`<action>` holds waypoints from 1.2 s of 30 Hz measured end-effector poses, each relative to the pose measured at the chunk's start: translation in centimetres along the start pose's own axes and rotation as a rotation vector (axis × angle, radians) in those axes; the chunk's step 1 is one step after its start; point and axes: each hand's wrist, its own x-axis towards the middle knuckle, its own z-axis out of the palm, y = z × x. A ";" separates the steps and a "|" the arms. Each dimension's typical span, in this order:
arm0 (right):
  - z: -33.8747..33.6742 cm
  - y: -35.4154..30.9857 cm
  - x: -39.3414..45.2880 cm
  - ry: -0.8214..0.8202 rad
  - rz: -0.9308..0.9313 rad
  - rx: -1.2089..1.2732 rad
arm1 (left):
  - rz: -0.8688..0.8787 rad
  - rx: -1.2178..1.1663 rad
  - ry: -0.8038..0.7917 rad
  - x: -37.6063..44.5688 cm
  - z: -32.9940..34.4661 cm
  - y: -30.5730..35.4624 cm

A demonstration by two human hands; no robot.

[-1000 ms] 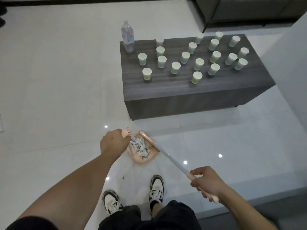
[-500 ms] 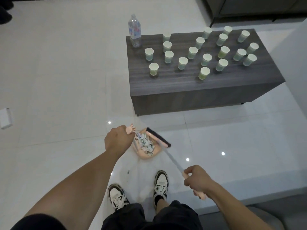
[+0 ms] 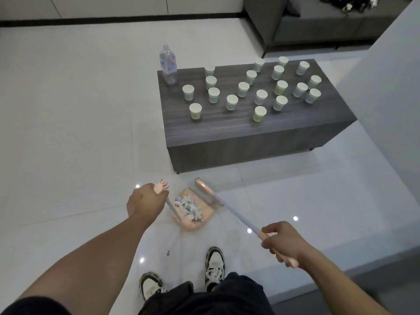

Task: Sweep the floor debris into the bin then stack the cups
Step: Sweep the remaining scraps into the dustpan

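Glossy white tile floor (image 3: pixel 79 133), grey table (image 3: pixel 250 130)

Single head view looks steeply down past both arms to the floor (image 3: pixel 68 133), edges perhaps distorted

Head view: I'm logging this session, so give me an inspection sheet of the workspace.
Surface: glossy white floor; one dark speck near the shoes.
Job's things: pink dustpan holds debris; broom at its far edge; cups unstacked, upright on the table; no bin seen.
Clutter: bottle on the table corner.
Grippers: left hand holds the dustpan handle; right hand holds the broom handle.
Cables: nothing seen.
Surroundings: sofa, wall.
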 end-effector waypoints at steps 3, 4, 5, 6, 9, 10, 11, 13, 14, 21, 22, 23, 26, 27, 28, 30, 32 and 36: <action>-0.2 -1.7 3.1 0.052 -0.038 -0.026 | -0.030 -0.003 -0.008 -0.5 -0.3 0.0; -0.3 -2.2 4.3 0.069 -0.040 -0.049 | -0.039 0.006 -0.013 -0.6 -0.3 -0.1; -0.3 -2.7 5.6 0.085 -0.043 -0.083 | -0.048 0.017 -0.019 -0.7 -0.3 -0.2; -0.1 -3.0 6.8 0.098 -0.048 -0.122 | -0.058 0.029 -0.027 -0.8 -0.2 -0.3; 1.3 -2.9 9.0 0.073 -0.068 -0.286 | -0.072 0.054 -0.033 -1.0 0.4 -0.6; 1.8 -2.5 8.9 0.046 -0.062 -0.351 | -0.072 0.059 -0.030 -0.9 0.5 -0.5; 2.2 -1.9 8.8 0.019 -0.056 -0.408 | -0.070 0.063 -0.028 -0.8 0.6 -0.5; 2.3 -0.3 8.2 -0.036 -0.047 -0.481 | -0.065 0.075 -0.032 -0.3 0.5 -0.3; 2.1 0.2 7.5 -0.056 -0.044 -0.508 | -0.064 0.077 -0.034 -0.2 0.3 -0.3; -2.4 -1.2 2.1 -0.063 0.021 -0.312 | -0.051 0.069 -0.032 0.1 -0.7 -1.0; -2.6 -1.7 1.5 -0.057 0.004 -0.309 | -0.054 0.059 -0.027 0.1 -0.9 -1.1; -2.8 -2.1 1.0 -0.047 -0.014 -0.308 | -0.058 0.046 -0.021 0.1 -1.2 -1.2; -2.4 -3.3 0.4 -0.033 -0.044 -0.291 | -0.078 0.006 -0.011 0.2 -2.0 -1.7; -2.1 -3.9 0.4 -0.033 -0.051 -0.288 | -0.090 -0.010 -0.004 0.2 -2.3 -1.9; -1.7 -4.5 0.6 -0.037 -0.058 -0.291 | -0.103 -0.030 0.008 0.2 -2.6 -2.1; -0.7 -5.9 0.9 -0.047 -0.074 -0.303 | -0.134 -0.076 0.036 0.2 -3.3 -2.9; 0.5 -7.5 1.1 -0.066 -0.092 -0.306 | -0.173 -0.116 0.068 0.2 -4.2 -4.0; 3.9 -10.9 1.4 -0.111 -0.145 -0.326 | -0.257 -0.156 0.132 0.2 -6.3 -7.0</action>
